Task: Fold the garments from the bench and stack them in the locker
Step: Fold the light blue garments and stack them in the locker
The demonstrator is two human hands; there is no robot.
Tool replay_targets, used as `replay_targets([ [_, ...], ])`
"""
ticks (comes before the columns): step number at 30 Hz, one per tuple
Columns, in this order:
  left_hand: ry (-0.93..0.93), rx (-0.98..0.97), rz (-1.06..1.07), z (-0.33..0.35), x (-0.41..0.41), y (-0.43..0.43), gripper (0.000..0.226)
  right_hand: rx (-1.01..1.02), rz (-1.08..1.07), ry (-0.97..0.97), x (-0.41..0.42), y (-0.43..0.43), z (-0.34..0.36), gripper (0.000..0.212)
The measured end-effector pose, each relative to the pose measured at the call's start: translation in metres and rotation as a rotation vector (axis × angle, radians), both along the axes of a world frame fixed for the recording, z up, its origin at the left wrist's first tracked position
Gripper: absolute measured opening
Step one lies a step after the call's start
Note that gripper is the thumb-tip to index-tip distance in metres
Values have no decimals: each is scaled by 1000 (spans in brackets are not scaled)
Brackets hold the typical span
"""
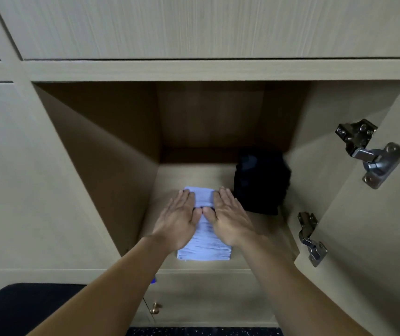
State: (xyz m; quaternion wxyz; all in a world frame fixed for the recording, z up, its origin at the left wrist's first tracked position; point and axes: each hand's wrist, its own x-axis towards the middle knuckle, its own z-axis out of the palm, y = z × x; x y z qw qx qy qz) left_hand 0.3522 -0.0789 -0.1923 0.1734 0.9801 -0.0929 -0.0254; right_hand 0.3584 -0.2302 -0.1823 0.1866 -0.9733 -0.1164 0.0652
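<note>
A folded light-blue garment (205, 241) lies on the floor of the open locker (194, 175), near its front edge. My left hand (178, 219) and my right hand (228, 218) lie flat on top of it, side by side, with straight fingers pointing into the locker and thumbs almost touching. A folded black garment (260, 180) stands to the right of the blue one, against the locker's right wall, and my right hand's fingertips come close to it.
The locker door (375, 226) stands open at the right, with two metal hinges (371, 154) on its inner face. A black bench cushion (32, 309) fills the lower left. A small brass knob (155, 308) sits on the cabinet below.
</note>
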Motion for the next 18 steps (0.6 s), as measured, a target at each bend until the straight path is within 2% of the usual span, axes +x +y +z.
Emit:
replay_targets([
  [3, 60, -56, 4, -18, -4, 2, 63, 116, -33, 13, -2, 1, -15, 65],
  [8, 46, -136, 14, -30, -3, 2, 64, 178, -51, -15, -2, 1, -28, 63],
  [12, 48, -136, 31, -20, -6, 2, 64, 99, -35, 12, -1, 2, -22, 61],
  [16, -77, -264, 114, 12, -23, 1, 61, 21, -61, 63, -4, 3, 3, 57],
  [18, -106, -182, 143, 32, -36, 4, 64, -16, -98, 3, -12, 2, 23, 55],
])
